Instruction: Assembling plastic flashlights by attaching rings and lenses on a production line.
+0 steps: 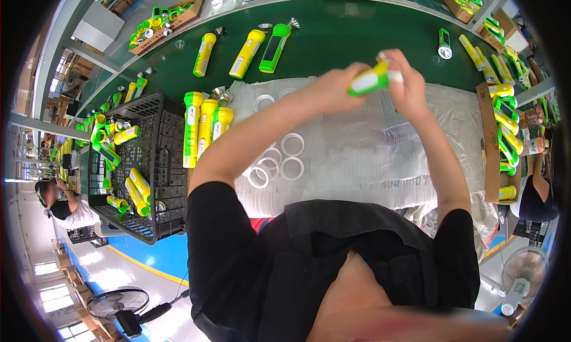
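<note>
My left hand (340, 86) is closed around the body of a green, yellow and white flashlight (370, 81), held tilted above the work surface. My right hand (408, 85) grips the flashlight's other end, fingers bent about it. A white part shows between those fingers; whether it is a loose ring or the flashlight's rim I cannot tell. Below my forearms, several white rings (292, 168) lie on the plastic-covered surface (339, 157). A stack of clear discs (397, 134) lies beneath my right wrist. Left of my left forearm, several flashlights (207, 125) stand together with shiny reflectors.
A black crate (169, 169) with flashlights stands at the left. Across the green belt (351, 27) lie several flashlights, some with reflectors beside them. A cardboard box (489, 146) of flashlights borders the right side. Fans (119, 306) stand behind, and co-workers are at both sides.
</note>
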Action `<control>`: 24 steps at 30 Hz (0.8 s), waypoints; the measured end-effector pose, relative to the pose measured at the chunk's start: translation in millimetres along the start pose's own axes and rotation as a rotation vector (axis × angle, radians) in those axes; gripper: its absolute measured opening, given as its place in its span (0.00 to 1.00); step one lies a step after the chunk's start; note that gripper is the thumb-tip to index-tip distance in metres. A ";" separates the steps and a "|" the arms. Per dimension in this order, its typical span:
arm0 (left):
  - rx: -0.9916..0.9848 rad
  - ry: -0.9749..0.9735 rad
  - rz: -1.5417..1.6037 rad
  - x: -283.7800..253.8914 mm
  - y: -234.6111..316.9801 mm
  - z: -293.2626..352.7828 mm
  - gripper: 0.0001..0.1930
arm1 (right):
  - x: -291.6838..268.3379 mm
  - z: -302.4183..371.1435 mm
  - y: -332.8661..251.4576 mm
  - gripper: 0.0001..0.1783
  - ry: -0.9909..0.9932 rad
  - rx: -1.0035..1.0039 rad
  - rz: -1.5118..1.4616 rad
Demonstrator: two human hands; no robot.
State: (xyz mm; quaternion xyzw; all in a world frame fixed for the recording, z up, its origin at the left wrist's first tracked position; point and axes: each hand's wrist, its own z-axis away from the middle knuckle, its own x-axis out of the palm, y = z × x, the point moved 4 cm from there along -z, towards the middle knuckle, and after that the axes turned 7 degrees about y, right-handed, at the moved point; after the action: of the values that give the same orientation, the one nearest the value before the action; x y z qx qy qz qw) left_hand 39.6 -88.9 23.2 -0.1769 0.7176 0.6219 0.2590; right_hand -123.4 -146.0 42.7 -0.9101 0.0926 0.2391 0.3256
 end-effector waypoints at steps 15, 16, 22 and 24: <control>-0.254 0.369 -0.841 -117.0 -181.0 -48.1 0.39 | 28.7 -78.8 202.3 0.24 0.119 0.188 0.905; -0.188 0.389 -0.766 -112.8 -170.4 -48.8 0.38 | 36.2 -76.6 178.4 0.21 0.102 0.038 0.656; 0.084 0.337 -0.037 -28.6 -57.6 -9.0 0.41 | 97.7 -4.7 53.7 0.35 -0.156 0.754 -0.673; 0.121 0.292 0.075 -3.0 -29.6 27.0 0.43 | 89.6 14.9 21.4 0.27 -0.046 0.755 -0.912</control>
State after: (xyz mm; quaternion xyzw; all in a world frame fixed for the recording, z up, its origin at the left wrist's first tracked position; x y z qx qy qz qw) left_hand 63.1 -67.4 -1.3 -0.2226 0.7900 0.5542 0.1388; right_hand -58.1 -154.1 -23.4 -0.6736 -0.2364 0.0451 0.6989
